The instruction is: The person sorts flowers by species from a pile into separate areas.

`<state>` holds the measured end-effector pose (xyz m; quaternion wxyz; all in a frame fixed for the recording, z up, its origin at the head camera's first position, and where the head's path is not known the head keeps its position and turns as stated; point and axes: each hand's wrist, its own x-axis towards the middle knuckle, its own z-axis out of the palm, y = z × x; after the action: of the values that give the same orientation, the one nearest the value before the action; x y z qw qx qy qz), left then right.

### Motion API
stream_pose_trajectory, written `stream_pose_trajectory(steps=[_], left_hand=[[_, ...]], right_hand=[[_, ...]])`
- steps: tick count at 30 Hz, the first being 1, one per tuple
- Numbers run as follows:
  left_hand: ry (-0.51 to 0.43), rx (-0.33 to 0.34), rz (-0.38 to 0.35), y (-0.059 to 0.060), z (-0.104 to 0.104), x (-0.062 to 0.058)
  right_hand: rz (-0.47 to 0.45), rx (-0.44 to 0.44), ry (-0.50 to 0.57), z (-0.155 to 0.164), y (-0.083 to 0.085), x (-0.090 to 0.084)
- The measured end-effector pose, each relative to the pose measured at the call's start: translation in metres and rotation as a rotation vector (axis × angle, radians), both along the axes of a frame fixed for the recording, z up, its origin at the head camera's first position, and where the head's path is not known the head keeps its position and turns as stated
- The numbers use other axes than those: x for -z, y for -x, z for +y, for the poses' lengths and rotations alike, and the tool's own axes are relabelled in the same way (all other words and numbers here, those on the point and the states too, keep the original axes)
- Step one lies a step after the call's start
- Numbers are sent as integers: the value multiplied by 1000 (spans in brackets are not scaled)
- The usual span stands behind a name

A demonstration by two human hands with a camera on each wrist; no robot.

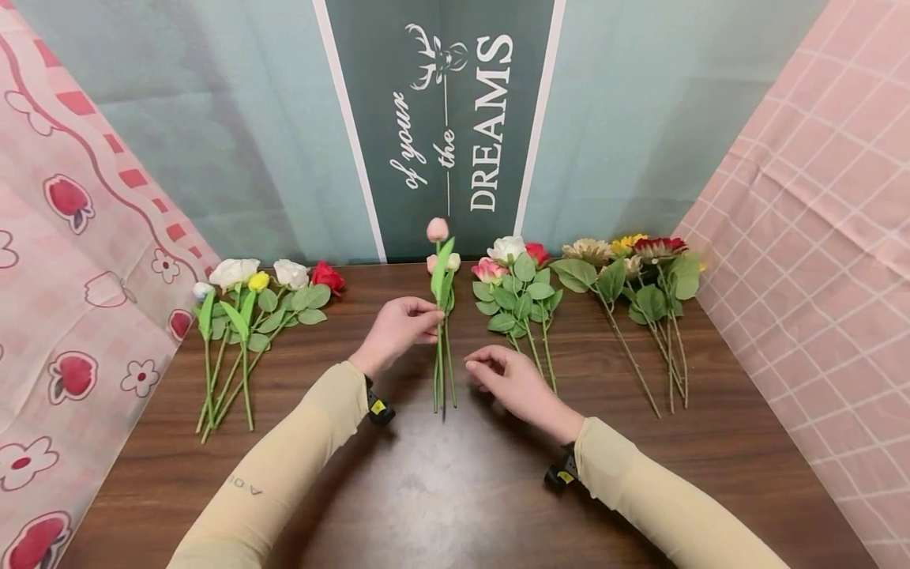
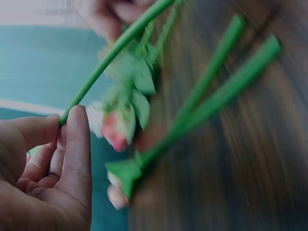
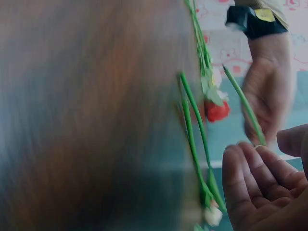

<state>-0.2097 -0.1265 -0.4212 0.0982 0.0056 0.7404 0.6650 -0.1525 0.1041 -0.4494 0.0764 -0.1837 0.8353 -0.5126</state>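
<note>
One pink, artificial-looking tulip (image 1: 441,266), mid-frame, seems light, best held mid-stem. Our left hand (image 1: 401,328) pinches it; our right hand (image 1: 517,386), loose, holds nothing.

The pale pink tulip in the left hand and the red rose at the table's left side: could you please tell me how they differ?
The pale pink tulip has a narrow, egg-shaped bloom, while the red rose has a broader, ruffled one. The left hand pinches the tulip above the brown wood-grain table, while the rose lies on it untouched. Both have green stems.
</note>
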Motion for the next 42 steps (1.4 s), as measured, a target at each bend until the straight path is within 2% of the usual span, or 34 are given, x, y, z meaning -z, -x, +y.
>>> stream_pose_trajectory(steps=[4, 9, 14, 17, 20, 25, 27, 33, 36, 39, 42], left_hand=[[11, -40, -99, 11, -19, 13], [19, -54, -211, 24, -28, 27], [23, -46, -243, 27, -27, 36], [52, -8, -235, 27, -24, 39], [141, 32, -196, 25, -22, 38], [376, 67, -90, 25, -20, 34], [438, 77, -63, 24, -21, 33], [478, 115, -9, 19, -27, 32], [516, 110, 42, 16, -39, 33], [634, 78, 149, 11, -59, 31], [765, 14, 253, 7, -86, 26]], right_hand=[[122, 53, -119, 9, 7, -6], [138, 44, -129, 14, 9, -8], [137, 35, -127, 13, 8, -3], [138, 38, -138, 12, 7, -1], [139, 40, -151, 12, 7, 1], [146, 29, -181, 10, 5, 2], [151, 27, -189, 9, 4, 2], [168, 22, -213, 8, 4, 2], [184, 4, -235, 6, 5, 2], [212, -29, -272, 3, 9, 1], [238, -70, -315, -3, 16, 0]])
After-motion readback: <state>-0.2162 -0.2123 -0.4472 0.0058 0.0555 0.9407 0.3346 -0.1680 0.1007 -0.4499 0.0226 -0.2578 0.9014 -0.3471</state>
